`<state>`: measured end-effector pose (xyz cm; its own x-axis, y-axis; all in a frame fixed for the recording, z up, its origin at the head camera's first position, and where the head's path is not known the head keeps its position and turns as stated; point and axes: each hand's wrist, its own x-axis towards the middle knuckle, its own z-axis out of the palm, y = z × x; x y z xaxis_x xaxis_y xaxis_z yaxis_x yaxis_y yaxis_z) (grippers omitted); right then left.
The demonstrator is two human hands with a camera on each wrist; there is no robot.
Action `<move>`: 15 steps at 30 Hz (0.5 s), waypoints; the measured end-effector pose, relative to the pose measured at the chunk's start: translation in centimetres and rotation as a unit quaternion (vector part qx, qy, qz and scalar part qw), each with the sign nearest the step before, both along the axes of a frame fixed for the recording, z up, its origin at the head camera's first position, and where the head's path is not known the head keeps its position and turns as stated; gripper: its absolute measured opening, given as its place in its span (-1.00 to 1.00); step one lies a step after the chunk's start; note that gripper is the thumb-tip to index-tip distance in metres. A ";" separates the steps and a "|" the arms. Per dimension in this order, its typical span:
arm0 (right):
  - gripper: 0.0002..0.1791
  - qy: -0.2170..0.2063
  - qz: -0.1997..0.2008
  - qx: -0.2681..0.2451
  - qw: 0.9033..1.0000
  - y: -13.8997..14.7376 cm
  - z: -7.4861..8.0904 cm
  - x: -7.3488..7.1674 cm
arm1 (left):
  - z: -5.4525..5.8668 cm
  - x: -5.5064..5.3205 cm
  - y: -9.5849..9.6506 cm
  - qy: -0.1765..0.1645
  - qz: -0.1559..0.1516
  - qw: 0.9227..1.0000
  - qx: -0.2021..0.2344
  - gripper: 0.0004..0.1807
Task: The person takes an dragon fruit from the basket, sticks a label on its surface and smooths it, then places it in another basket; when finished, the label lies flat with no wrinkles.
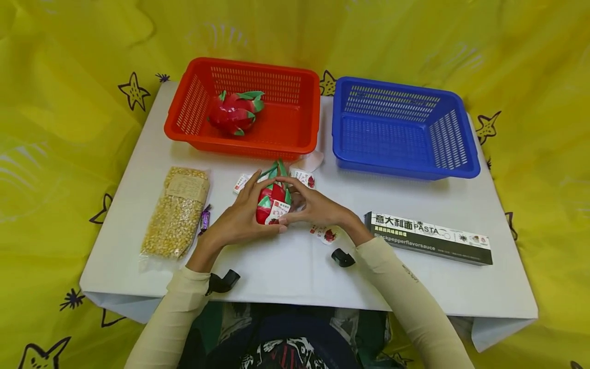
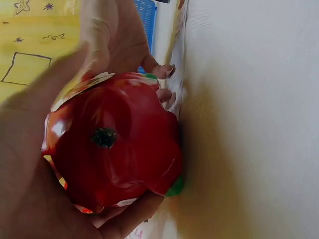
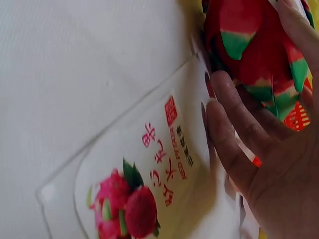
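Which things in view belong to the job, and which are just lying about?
Likely the job:
dragon fruit, between left hand and right hand
label on it
loose labels
red basket with second dragon fruit

Apparently idle:
blue basket
bag of yellow kernels
purple packet
pasta box

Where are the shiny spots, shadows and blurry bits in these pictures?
Left wrist view: white glare on the held dragon fruit, a soft brown shadow on the white table, and the left hand looks blurry close to the lens; right wrist view: the printed label is sharp enough to read; head view: small white glints on the second dragon fruit in the red basket.
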<state>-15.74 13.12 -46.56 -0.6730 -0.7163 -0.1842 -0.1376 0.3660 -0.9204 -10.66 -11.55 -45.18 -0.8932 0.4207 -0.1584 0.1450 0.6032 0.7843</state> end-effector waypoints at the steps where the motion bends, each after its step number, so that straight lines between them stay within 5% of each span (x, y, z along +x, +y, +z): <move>1: 0.12 0.006 0.000 0.003 1.000 0.1 0.0 -0.1 | -0.1 0.0 -0.1 -0.002 -0.002 1.000 0.004 0.19; 9: -0.02 -0.018 -0.001 -0.012 1.000 0.4 0.0 -0.1 | -0.4 -0.5 -0.5 -0.009 -0.037 0.998 0.051 -0.06; 15: -0.10 -0.027 -0.001 -0.011 1.000 0.7 0.1 -0.3 | -0.6 -0.3 0.7 0.026 0.036 0.999 0.027 -0.26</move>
